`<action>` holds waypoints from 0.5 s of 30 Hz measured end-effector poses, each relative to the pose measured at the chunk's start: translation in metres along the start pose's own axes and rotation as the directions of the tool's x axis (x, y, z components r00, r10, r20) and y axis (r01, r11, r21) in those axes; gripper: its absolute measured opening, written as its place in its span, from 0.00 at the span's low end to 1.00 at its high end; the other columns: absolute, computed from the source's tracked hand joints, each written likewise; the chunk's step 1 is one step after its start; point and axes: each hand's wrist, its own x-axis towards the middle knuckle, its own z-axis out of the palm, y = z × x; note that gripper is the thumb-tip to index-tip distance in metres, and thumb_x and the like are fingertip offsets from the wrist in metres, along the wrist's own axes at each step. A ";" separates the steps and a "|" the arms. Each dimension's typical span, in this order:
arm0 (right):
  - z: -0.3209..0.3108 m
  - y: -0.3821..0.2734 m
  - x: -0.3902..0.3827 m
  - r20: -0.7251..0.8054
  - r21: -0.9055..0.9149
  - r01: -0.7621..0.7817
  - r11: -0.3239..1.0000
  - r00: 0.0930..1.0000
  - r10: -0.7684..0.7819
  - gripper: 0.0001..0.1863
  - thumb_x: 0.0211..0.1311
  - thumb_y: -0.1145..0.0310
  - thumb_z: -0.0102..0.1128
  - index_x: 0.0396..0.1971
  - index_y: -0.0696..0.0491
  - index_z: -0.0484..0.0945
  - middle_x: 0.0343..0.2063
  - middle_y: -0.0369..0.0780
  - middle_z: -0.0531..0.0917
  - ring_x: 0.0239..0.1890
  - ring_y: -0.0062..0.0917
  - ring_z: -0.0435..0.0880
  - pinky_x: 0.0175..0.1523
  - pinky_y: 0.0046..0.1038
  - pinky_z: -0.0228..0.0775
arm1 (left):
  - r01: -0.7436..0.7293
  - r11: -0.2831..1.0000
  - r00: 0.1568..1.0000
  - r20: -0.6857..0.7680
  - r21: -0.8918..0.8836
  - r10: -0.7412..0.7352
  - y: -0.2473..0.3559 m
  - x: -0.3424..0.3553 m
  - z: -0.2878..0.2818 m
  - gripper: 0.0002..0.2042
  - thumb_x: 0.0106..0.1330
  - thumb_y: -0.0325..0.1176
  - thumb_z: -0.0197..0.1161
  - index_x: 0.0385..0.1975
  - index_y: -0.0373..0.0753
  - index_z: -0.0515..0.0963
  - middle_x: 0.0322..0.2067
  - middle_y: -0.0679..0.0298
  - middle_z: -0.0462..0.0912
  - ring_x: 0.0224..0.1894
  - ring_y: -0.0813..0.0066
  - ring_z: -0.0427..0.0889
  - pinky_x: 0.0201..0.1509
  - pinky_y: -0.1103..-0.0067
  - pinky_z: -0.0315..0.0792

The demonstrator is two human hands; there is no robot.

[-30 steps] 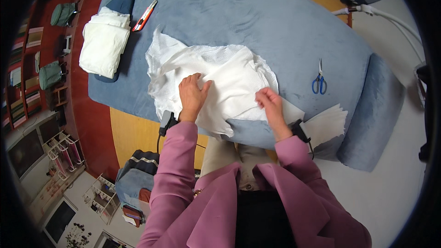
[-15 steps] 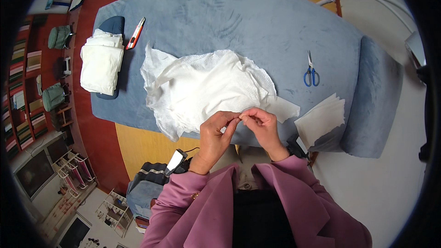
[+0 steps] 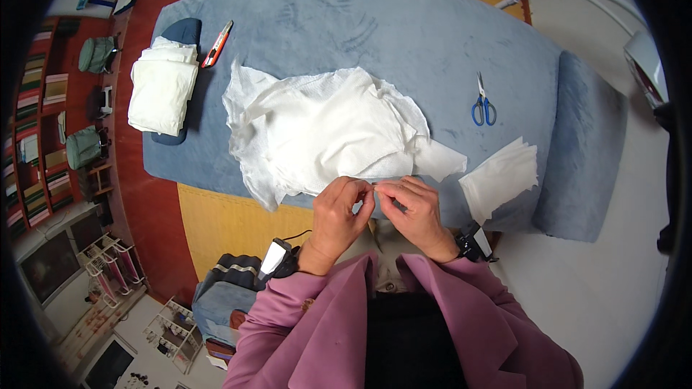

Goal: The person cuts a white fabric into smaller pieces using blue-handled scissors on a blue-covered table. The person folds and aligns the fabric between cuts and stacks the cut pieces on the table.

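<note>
Hands, left and right, no longer flat on white cloth, now pinching its near edge together.

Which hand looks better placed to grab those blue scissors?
Probably the right hand. The scissors lie on the blue mat up to its right, while the left hand sits farther off. Both hands pinch the white cloth edge.
</note>
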 end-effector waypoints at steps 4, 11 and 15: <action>-0.008 -0.004 -0.006 0.063 -0.005 0.032 0.999 0.998 -0.031 0.07 0.50 0.81 0.64 0.31 0.59 0.81 0.31 0.43 0.86 0.28 0.34 0.83 0.34 0.29 0.75 | 0.020 1.000 0.997 0.072 -0.001 -0.020 0.002 -0.006 -0.001 0.08 0.51 0.20 0.68 0.27 0.35 0.75 0.24 0.59 0.77 0.25 0.61 0.79 0.29 0.72 0.74; -0.012 -0.005 -0.018 0.117 0.047 -0.002 0.999 0.993 -0.004 0.06 0.51 0.81 0.62 0.31 0.60 0.81 0.31 0.44 0.86 0.28 0.37 0.83 0.35 0.30 0.76 | 0.044 0.999 0.983 0.179 -0.018 -0.040 0.003 -0.015 0.001 0.08 0.52 0.21 0.67 0.27 0.36 0.73 0.24 0.59 0.76 0.27 0.59 0.79 0.30 0.69 0.74; -0.015 -0.003 -0.024 0.175 0.123 -0.083 0.989 0.983 0.061 0.08 0.51 0.80 0.62 0.33 0.61 0.82 0.32 0.45 0.86 0.29 0.38 0.84 0.37 0.31 0.76 | 0.044 0.999 0.968 0.247 -0.009 -0.040 0.001 -0.019 0.002 0.08 0.53 0.22 0.66 0.29 0.35 0.72 0.25 0.58 0.75 0.29 0.58 0.79 0.31 0.68 0.73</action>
